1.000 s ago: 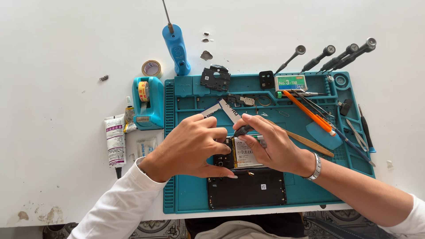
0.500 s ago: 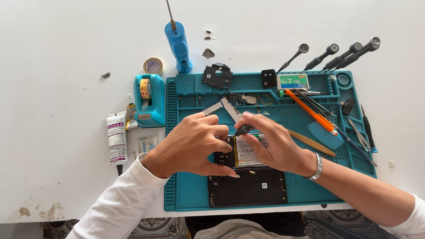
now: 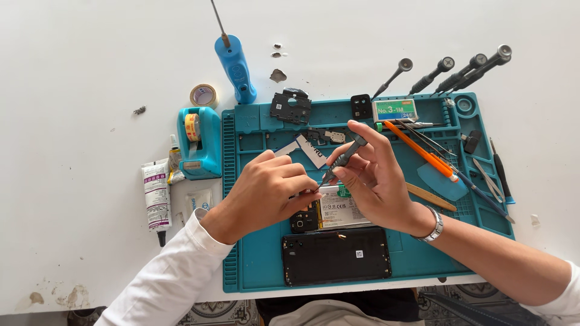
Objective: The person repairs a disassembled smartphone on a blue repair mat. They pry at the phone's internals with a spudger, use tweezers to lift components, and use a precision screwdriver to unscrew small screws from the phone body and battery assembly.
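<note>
the opened smartphone with its white battery exposed (image 3: 335,208) lies on the teal silicone repair mat (image 3: 254,265), just above a black rectangular phone back panel (image 3: 336,255). the left hand (image 3: 266,193) rests curled on the phone's left edge, fingers pinched at its top; what they pinch is too small to tell. the right hand (image 3: 377,178) is clenched around a slim dark-grey precision screwdriver (image 3: 343,159), tip angled down at the phone's upper edge, near the left fingertips. an orange-handled tool (image 3: 420,150) and a blue plastic pick (image 3: 442,180) lie to the right on the mat. a teal tape dispenser (image 3: 198,142) stands just left of the mat on the white table (image 3: 78,78).
</note>
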A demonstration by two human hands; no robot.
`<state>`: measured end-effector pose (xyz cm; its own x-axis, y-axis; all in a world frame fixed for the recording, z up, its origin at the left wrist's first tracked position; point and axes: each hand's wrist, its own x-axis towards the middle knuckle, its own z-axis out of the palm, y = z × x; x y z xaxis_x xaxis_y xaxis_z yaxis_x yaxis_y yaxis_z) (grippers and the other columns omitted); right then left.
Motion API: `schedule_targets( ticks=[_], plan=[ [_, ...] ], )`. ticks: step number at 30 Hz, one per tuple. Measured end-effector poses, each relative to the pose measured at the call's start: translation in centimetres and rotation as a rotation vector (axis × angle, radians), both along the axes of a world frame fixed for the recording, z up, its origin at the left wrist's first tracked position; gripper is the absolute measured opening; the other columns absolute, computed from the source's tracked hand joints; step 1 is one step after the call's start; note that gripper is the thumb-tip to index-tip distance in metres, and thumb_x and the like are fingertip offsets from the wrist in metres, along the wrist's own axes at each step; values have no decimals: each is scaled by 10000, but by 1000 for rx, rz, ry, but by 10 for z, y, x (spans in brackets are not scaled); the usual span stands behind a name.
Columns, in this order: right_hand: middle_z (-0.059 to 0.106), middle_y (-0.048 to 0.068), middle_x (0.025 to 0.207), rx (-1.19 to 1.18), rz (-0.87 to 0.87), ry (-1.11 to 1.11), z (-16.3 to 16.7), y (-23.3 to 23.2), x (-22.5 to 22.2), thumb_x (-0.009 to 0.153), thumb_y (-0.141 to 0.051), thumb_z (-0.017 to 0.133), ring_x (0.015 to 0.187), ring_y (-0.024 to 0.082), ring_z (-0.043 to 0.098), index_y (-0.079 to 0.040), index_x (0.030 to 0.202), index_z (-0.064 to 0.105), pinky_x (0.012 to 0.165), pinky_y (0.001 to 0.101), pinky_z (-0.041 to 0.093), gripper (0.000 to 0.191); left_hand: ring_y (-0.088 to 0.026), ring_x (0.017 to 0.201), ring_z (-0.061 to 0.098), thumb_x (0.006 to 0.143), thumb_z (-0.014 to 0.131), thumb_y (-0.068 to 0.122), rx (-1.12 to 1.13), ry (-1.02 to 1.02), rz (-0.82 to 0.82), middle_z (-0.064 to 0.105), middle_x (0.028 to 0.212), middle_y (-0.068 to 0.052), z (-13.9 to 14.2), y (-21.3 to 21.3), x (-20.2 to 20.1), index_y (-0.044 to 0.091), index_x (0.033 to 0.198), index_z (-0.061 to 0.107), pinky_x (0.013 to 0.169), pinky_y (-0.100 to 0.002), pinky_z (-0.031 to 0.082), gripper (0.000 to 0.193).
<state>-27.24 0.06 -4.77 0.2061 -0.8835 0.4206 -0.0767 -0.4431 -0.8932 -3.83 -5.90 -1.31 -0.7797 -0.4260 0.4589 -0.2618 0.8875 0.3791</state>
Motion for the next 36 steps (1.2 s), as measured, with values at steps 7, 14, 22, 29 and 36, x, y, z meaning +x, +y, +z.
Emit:
schedule_targets(
  ticks=[7,14,22,29,36],
  plan=[
    [631,154,1223,-95,-7,66,-1,1,-2,1055,12,577,1165,210,690,-109,1599,221,951,332,639,661,-154,654,570,899,784,314,20,29,15,669,718,28,-3,-1,0,141,810,754,641,-352,370,198],
    [626,191,1236,-162,0,136,-2,5,-4,1037,24,588,1159,232,709,-105,1578,224,974,361,653,665,-153,645,565,881,808,341,27,39,23,681,717,23,-5,0,0,136,767,730,632,-350,363,248],
    [635,199,1216,-229,-1,162,-3,4,-5,1036,17,596,1136,237,723,-103,1558,235,952,351,668,646,-154,627,557,894,797,312,43,27,30,674,693,23,-4,0,0,140,755,728,631,-353,361,232],
    [631,197,1221,-217,5,157,-4,5,-5,1037,13,596,1132,235,724,-118,1559,234,934,351,623,648,-150,622,565,896,799,321,40,61,51,667,687,9,-3,1,-1,123,837,746,620,-348,358,213],
    [632,188,1230,-229,8,150,-4,4,-6,1036,18,595,1150,229,719,-139,1568,225,933,346,624,667,-143,626,570,901,796,301,55,51,50,675,689,22,-5,1,-2,138,799,733,635,-341,360,202]
  ],
)
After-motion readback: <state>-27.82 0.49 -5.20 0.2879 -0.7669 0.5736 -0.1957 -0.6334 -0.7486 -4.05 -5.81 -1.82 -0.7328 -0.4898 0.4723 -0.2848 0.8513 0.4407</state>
